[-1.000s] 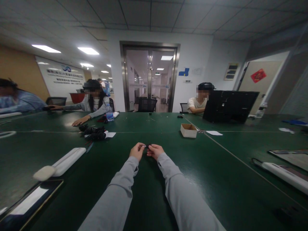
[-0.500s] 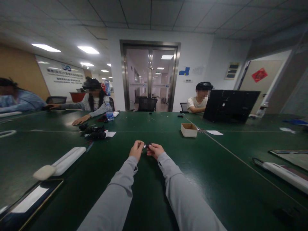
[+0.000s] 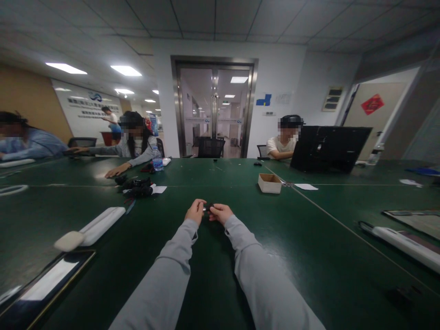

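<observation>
Between my two hands is a small black object with a silver metal part, held just above the green table. The thumb and fingers of my left hand pinch its silver end. On the other side my right hand grips the black end, its fingers curled round it. Fingers hide much of the object, and it is too small for me to tell its kind.
Beyond my hands to the right stands a small open box. A black monitor is farther back. On the left lie black gear, a water bottle, a long white case and a tablet. Several people are around.
My hands stay together on the small object, and less of its silver part shows between them. A standing person has come into view at the back left.
</observation>
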`<state>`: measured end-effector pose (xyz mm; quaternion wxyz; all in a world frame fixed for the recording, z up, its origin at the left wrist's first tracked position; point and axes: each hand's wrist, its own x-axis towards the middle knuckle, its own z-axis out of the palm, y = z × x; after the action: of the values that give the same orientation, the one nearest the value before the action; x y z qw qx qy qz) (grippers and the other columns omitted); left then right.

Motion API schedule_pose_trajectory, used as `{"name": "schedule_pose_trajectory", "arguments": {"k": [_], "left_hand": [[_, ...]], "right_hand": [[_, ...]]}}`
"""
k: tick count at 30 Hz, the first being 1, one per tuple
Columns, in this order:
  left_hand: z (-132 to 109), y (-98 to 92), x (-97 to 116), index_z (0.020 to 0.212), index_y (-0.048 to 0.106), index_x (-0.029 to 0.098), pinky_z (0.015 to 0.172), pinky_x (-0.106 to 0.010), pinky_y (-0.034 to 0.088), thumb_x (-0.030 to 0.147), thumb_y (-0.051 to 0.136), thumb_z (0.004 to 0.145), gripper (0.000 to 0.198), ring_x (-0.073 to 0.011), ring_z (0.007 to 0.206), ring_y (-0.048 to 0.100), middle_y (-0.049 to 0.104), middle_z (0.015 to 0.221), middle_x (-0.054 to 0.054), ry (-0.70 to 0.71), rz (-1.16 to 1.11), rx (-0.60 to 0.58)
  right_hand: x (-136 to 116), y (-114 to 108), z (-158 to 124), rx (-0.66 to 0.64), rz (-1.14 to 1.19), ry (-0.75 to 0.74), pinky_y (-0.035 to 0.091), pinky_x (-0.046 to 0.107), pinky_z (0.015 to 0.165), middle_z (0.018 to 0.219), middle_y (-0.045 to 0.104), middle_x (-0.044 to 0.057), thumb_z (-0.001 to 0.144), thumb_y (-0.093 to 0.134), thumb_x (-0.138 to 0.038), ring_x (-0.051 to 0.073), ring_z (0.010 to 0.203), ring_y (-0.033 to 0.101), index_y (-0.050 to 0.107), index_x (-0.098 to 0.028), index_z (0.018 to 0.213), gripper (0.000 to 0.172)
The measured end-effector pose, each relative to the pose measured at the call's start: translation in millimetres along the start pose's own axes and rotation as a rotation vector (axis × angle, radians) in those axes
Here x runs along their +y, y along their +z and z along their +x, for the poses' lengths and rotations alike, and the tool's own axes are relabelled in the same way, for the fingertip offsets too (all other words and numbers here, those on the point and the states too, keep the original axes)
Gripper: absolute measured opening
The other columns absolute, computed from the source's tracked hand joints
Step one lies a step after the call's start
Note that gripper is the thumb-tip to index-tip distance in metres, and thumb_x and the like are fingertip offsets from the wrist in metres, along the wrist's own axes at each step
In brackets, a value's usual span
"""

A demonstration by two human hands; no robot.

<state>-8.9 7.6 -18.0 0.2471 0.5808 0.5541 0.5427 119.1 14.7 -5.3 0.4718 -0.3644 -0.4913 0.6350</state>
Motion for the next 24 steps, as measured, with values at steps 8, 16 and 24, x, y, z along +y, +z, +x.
{"name": "schedule_pose_trajectory", "arguments": {"k": [8, 16, 24], "left_hand": [[-4, -2.7, 9, 0.093, 0.048, 0.019, 0.060, -0.022, 0.041, 0.023, 0.051, 0.068, 0.026, -0.0102, 0.062, 0.053, 0.055, 0.066, 0.001, 0.129, -0.046, -0.077], [-12, -6.7, 27, 0.088, 0.052, 0.020, 0.060, -0.022, 0.040, 0.011, 0.058, 0.055, 0.035, -0.0134, 0.077, 0.055, 0.059, 0.081, -0.001, 0.210, 0.034, -0.018], [-6, 2.0, 9, 0.096, 0.050, 0.019, 0.043, -0.020, 0.035, 0.040, 0.034, 0.077, 0.032, -0.0072, 0.037, 0.044, 0.049, 0.047, 0.005, -0.053, -0.060, -0.052]], "right_hand": [[-1, -4, 2, 0.038, 0.093, 0.009, 0.048, 0.021, 0.039, 0.048, 0.055, 0.000, 0.070, 0.055, -0.010, 0.008, 0.038, 0.051, 0.054, -0.010, 0.070, 0.002], [-2, -3, 0, 0.060, 0.135, 0.017, 0.048, 0.023, 0.041, 0.047, 0.055, 0.000, 0.072, 0.053, -0.008, 0.009, 0.038, 0.051, 0.052, -0.009, 0.071, 0.002], [-3, -1, -1, 0.066, 0.110, 0.023, 0.048, 0.022, 0.040, 0.046, 0.054, -0.001, 0.071, 0.054, -0.007, 0.009, 0.038, 0.051, 0.052, -0.010, 0.071, 0.003]]}}
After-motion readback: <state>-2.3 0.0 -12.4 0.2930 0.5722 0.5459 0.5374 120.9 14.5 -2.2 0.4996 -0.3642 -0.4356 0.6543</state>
